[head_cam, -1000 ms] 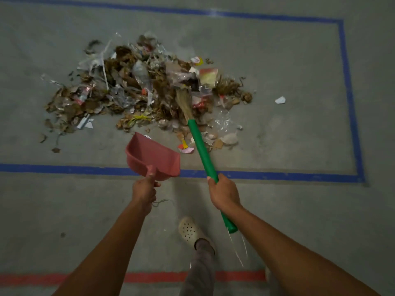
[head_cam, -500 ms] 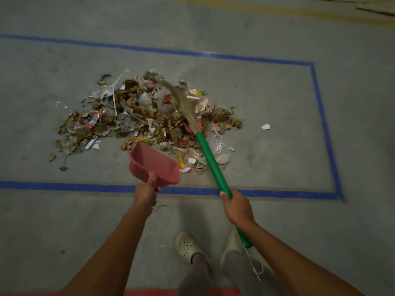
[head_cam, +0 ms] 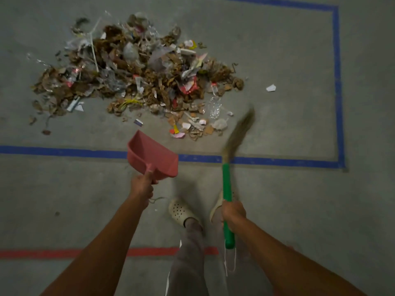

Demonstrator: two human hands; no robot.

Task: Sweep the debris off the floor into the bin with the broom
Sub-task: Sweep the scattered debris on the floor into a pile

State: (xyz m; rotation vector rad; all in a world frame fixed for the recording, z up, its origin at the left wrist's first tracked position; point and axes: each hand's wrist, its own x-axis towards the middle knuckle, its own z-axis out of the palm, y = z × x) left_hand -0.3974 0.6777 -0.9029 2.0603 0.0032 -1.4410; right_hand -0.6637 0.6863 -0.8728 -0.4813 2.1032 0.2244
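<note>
A wide heap of debris (head_cam: 136,73), dry leaves, paper scraps and plastic, lies on the grey floor inside a blue taped rectangle. My left hand (head_cam: 142,185) grips the handle of a red dustpan (head_cam: 152,155), held above the near blue line, its mouth facing the heap. My right hand (head_cam: 233,212) grips the green handle of a broom (head_cam: 227,184). Its straw head (head_cam: 240,130) is blurred and lifted to the right of the heap's near edge, apart from the debris. No bin is in view.
Blue tape (head_cam: 299,162) marks the rectangle's near and right sides. A red tape line (head_cam: 149,252) runs across the floor near my feet. My two pale clogs (head_cam: 179,211) stand between the arms. One white scrap (head_cam: 271,88) lies apart on the right.
The broom head has left the heap and swung back to the right and toward me. The dustpan stays in my left hand, near the blue line. The view has tilted down.
</note>
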